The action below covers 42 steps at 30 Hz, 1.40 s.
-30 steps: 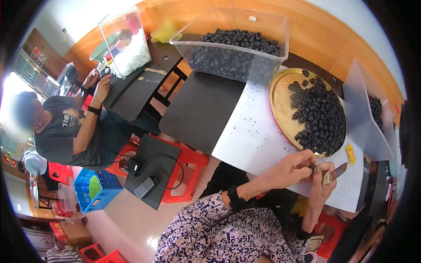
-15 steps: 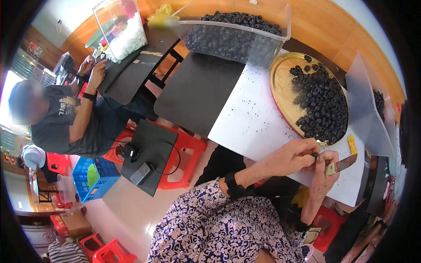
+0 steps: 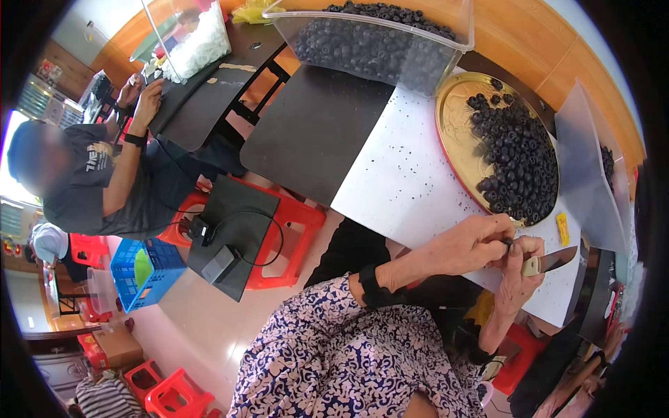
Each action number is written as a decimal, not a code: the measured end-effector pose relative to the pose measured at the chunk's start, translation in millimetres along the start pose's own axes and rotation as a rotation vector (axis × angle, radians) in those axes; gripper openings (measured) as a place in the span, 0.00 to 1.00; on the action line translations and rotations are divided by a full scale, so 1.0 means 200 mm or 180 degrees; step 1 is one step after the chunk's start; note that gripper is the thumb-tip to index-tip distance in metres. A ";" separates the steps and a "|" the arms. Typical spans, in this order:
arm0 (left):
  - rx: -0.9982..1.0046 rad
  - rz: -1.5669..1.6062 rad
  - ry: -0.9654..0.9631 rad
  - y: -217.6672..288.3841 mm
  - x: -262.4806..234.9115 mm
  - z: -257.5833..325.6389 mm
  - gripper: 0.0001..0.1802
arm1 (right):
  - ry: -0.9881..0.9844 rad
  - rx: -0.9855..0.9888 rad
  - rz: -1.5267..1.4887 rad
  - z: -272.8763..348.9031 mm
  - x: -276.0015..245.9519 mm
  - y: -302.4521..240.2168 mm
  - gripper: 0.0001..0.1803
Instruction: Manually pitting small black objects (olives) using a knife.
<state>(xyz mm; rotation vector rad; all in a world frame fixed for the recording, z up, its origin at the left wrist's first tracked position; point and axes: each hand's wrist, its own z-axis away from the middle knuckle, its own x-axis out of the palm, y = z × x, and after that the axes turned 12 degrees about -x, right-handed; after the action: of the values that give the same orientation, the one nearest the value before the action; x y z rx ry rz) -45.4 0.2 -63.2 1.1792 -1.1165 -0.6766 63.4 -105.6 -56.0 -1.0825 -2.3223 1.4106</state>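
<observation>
My left hand pinches a small black ring-shaped piece between its fingertips, just off the near edge of the white sheet. Right beside it, touching, my right hand grips a small knife whose blade points right. Beyond both hands lies a round golden tray heaped with several of the same black pieces.
A clear plastic bin full of black pieces stands at the table's far end, with a black mat beside it. Another clear bin is at right. A seated person works at a dark table on the left; red stools and a blue crate stand below.
The view has shifted so the table and tray sit higher and further right. My hands stay together with the knife and piece, little changed.
</observation>
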 end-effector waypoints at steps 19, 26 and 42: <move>-0.0130 -0.0111 0.0028 0.03 -0.01 0.00 0.09 | 0.0042 0.0086 -0.0005 0.01 -0.01 0.00 0.07; -0.0151 -0.0245 0.0080 0.05 -0.01 0.01 0.10 | 0.0133 0.0251 0.0051 -0.01 0.02 -0.04 0.07; -0.0491 -0.0260 0.0071 0.10 -0.01 0.02 0.11 | 0.0033 0.0426 -0.0150 -0.01 0.00 -0.06 0.08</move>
<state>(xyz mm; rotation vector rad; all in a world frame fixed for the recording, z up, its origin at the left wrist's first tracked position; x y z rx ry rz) -53.2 6.0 -45.2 1.1021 -0.9837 -0.7965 58.3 -107.1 -44.4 -0.9887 -2.1960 1.5147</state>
